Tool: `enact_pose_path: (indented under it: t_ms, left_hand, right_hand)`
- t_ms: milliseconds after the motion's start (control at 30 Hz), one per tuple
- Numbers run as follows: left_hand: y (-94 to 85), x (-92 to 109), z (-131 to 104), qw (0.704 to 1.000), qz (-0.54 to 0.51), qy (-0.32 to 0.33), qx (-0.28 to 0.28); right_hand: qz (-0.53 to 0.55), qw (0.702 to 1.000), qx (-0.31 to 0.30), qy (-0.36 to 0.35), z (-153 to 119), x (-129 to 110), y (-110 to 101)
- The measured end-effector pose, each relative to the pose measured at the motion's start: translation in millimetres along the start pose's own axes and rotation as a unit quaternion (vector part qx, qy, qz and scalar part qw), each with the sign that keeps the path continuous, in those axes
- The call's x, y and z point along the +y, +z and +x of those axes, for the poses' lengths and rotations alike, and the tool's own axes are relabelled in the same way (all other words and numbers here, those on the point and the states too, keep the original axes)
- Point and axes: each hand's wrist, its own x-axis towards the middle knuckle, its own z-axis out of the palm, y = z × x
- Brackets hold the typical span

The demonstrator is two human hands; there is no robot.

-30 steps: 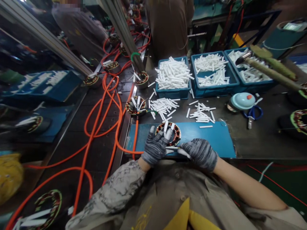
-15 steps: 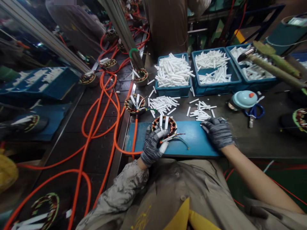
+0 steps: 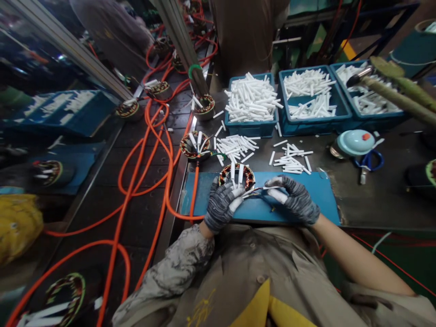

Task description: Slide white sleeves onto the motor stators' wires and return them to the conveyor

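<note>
Two gloved hands meet low in the head view, just above the wearer's khaki shirt. Left hand [image 3: 221, 204], in a grey knit glove, curls round a white sleeve tube [image 3: 236, 203] and pinches it between thumb and fingers, its fingertips touching the near rim of a motor stator [image 3: 237, 176]. Right hand [image 3: 295, 200], gloved the same, has its grip closed on another white sleeve tube [image 3: 276, 195] and on the thin lead wires [image 3: 258, 191] that run from the stator across to it. Both hands rest over a blue mat [image 3: 320, 200] lying on the dark worktop [image 3: 374, 195].

That stator sits on the far edge of the mat between the hands — a copper-wound ring with white tubes standing up out of it.

Just beyond the mat lie two loose heaps of white tubes [image 3: 235, 147], the second heap [image 3: 291, 160] to the right. A second stator [image 3: 195, 146] with tubes stands left of them, touching an orange hose [image 3: 150, 150] that loops across the dark conveyor. To the right sit a pale blue lidded tin [image 3: 354, 141] and blue-handled scissors [image 3: 367, 162].

Farther back, three blue bins [image 3: 252, 129] hold more white tubes. Behind them stands another person in brown work clothes [image 3: 245, 32] — only the torso shows.
</note>
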Motion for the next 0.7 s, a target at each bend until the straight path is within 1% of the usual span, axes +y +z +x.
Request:
enact_pose_path:
  t_ms: [67, 100, 133, 167, 200, 233, 267, 333, 367, 400, 433, 467, 500, 600, 633, 667, 700]
  left_hand:
    - [0.3, -1, -1, 1.000, -0.006, 0.000, 0.006]
    - [0.4, -2, -1, 1.000, -0.010, -0.001, 0.007]
    - [0.5, -2, -1, 1.000, -0.013, 0.000, 0.007]
    - [0.6, -3, -2, 1.000, -0.015, 0.004, 0.004]
    - [0.8, -4, -2, 1.000, -0.014, 0.009, 0.000]
    - [1.1, -5, -2, 1.000, -0.011, 0.014, -0.006]
    - [1.6, -5, -2, 1.000, -0.004, 0.015, -0.015]
    - [2.9, -6, -1, 0.999, 0.016, 0.013, -0.037]
    - [3.7, -6, 0, 0.998, 0.026, 0.013, -0.047]
    - [4.6, -6, 0, 0.998, 0.034, 0.016, -0.053]
    - [5.5, -7, 0, 0.997, 0.039, 0.018, -0.057]
    - [6.4, -7, 1, 0.997, 0.042, 0.019, -0.061]
    - [7.2, -8, 1, 0.997, 0.042, 0.018, -0.065]
    - [8.7, -10, 0, 0.996, 0.043, 0.011, -0.082]
    - [8.9, -10, 0, 0.995, 0.046, 0.013, -0.087]
    - [9.1, -10, 1, 0.995, 0.049, 0.019, -0.089]
    - [9.0, -10, 2, 0.994, 0.052, 0.028, -0.089]
  right_hand:
    - [-0.081, 0.992, -0.042, -0.091, 5, -2, 0]
    - [-0.135, 0.980, -0.071, -0.130, 8, -4, 1]
    - [-0.190, 0.965, -0.097, -0.152, 11, -8, 3]
    - [-0.239, 0.951, -0.117, -0.154, 14, -12, 4]
    - [-0.272, 0.943, -0.133, -0.136, 17, -16, 6]
    - [-0.281, 0.943, -0.151, -0.098, 21, -21, 8]
    - [-0.261, 0.948, -0.174, -0.048, 24, -24, 10]
    - [-0.152, 0.959, -0.225, 0.083, 31, -29, 15]
    - [-0.082, 0.953, -0.248, 0.153, 33, -29, 18]
    - [-0.019, 0.940, -0.265, 0.214, 34, -28, 20]
    - [0.025, 0.927, -0.271, 0.259, 35, -27, 23]
    - [0.045, 0.922, -0.266, 0.277, 34, -26, 24]
    - [0.044, 0.929, -0.252, 0.269, 32, -25, 25]
    - [-0.011, 0.967, -0.188, 0.174, 24, -26, 23]
    - [-0.028, 0.974, -0.169, 0.149, 22, -27, 22]
    - [-0.032, 0.976, -0.161, 0.145, 21, -28, 20]
    - [-0.028, 0.973, -0.164, 0.158, 20, -28, 20]
